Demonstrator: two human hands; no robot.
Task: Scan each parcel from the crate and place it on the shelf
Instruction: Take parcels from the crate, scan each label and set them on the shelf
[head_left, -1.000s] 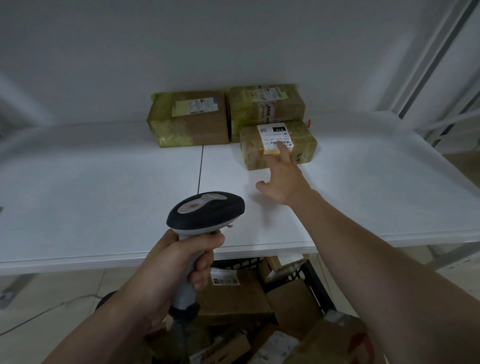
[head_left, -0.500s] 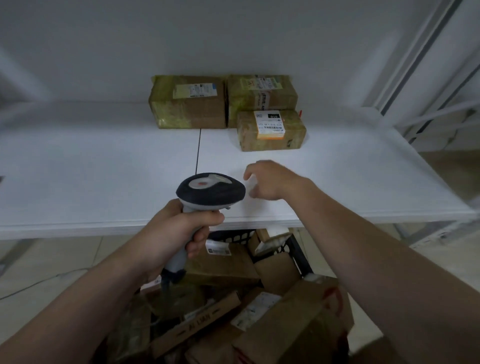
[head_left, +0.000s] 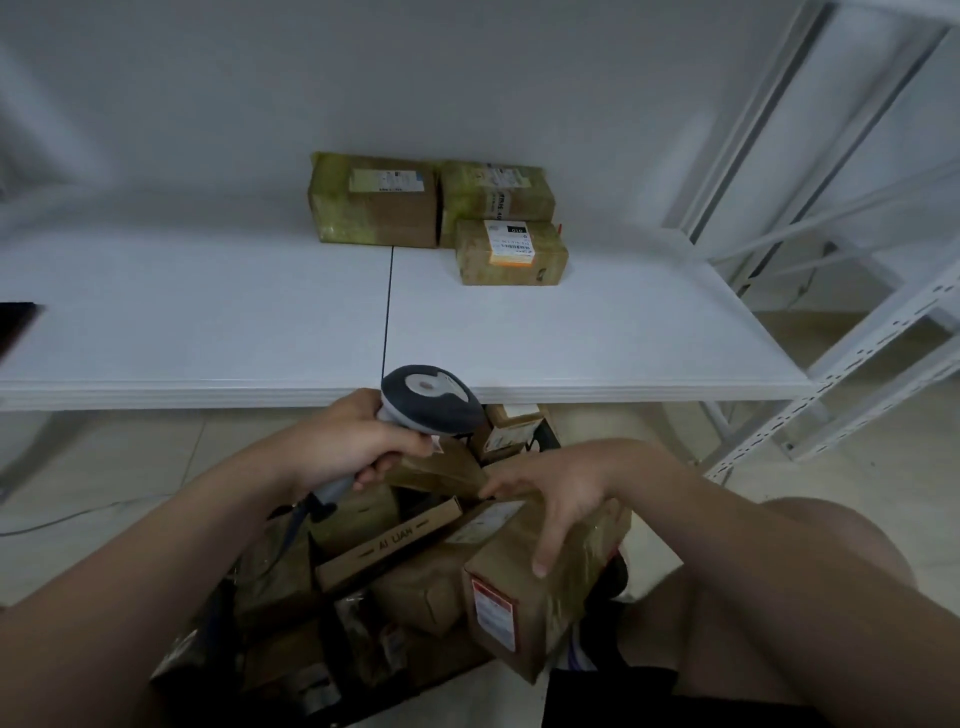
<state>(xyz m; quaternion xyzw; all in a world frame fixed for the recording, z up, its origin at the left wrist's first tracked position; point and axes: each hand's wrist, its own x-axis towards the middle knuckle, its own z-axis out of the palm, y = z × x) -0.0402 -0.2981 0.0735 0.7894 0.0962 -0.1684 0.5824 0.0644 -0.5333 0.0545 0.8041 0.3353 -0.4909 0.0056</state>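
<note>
The parcel (head_left: 524, 597) we are after lies tilted on the heap at the right side of the crate (head_left: 545, 441). It is a brown carton bound in clear tape, with a red-and-white label (head_left: 491, 613) on its near end. Our right hand (head_left: 561, 488) is laid over its upper edge, fingers spread and nearly straight, one running down the taped side. Nothing is curled round the carton, so we touch it rather than hold it.

Our left hand (head_left: 348, 447) is wrapped tight round the grip of the scanner (head_left: 431, 400), whose grey head hangs just below the front edge of the shelf (head_left: 208, 322), over the crate's far end.

The crate is crammed with other cartons, among them a flat box lettered AI LIAN (head_left: 395, 540) just left of our parcel. On the shelf three taped parcels are already set. Two stand side by side at the back edge, the left one (head_left: 374, 208) and the right one (head_left: 496, 197), and a smaller one (head_left: 511, 254) touches the front of the right one. White racking (head_left: 831, 395) stands past the shelf's right end.

We judge this to be the pick-up of the next parcel. The next move calls for closing the fingers, lifting the carton clear of its neighbours and turning a barcode toward the scanner. We cannot tell from here which label carries it.
</note>
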